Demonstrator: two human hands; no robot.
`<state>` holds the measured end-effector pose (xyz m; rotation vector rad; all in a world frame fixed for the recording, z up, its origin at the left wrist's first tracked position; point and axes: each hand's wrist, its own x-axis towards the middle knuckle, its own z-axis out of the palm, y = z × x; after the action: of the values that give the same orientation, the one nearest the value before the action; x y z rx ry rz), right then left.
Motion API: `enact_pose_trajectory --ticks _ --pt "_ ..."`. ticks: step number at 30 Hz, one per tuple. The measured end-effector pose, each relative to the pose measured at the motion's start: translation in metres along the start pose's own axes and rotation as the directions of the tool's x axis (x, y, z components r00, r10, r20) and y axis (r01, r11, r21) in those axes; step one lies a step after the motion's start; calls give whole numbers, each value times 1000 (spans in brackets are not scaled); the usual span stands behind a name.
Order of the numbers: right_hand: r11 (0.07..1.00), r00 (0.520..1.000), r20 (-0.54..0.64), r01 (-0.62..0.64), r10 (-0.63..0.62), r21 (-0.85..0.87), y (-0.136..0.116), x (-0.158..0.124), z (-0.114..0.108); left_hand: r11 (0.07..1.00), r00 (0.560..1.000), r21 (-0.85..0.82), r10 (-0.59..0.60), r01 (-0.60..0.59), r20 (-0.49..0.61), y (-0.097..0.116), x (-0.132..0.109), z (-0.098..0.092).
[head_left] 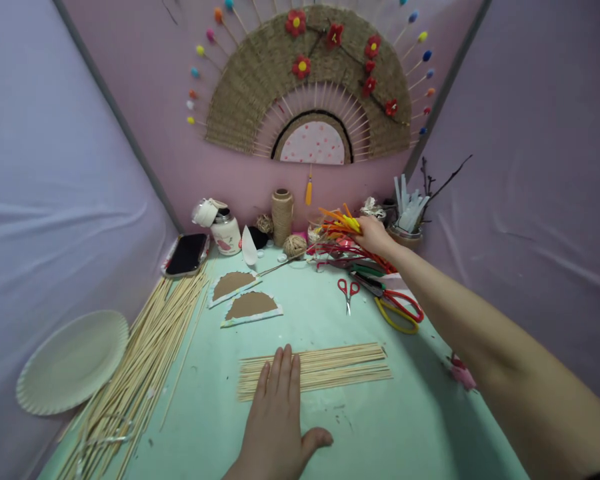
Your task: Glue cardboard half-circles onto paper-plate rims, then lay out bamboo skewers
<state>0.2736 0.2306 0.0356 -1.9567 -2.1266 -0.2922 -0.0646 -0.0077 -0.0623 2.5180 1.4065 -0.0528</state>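
The bundle of orange and yellow pipe cleaners [337,223] is lying at the far edge of the tabletop [330,427], just in front of a glass jar of white sticks [407,217], and the right hand [373,235] is closing its grip around that bundle's near end. The left hand [280,413] is lying flat and open, fingers spread, pressing on the row of short bamboo skewers [315,367] in the middle. The outstretched right forearm is passing directly over the red scissors [348,293] and the larger yellow-handled shears [393,308], so a low pull back is likely dragging them or snagging loose red strands lying beside them. The jar and the twine ball [295,245] are standing close enough to be tipped or rolled by a sideways tug. If the left palm is lifting or sliding, the aligned skewers are probably scattering toward the long skewer pile [145,367] beside the paper plate [73,363].
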Motion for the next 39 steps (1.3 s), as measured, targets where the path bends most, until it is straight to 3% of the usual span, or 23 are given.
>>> enact_pose_trajectory --ticks 15,18,26,32,39 --pt "995 995 -84 69 -63 73 0 -4 5 1000 999 4 -20 20 28 2 -1 -4" --pt "997 995 -61 82 -80 18 -9 -12 11 1000 1000 -2 -14 14 15 1 -2 -2" --pt "956 958 78 282 -276 -79 -47 -45 49 1000 1000 15 -6 6 -10 0 -1 1" --pt "969 965 119 240 -233 -51 -52 -47 54 999 998 21 25 -24 -52 -5 -1 7" --pt "990 992 -4 129 -128 57 -29 -61 38 999 997 35 21 -19 -72 -7 0 11"
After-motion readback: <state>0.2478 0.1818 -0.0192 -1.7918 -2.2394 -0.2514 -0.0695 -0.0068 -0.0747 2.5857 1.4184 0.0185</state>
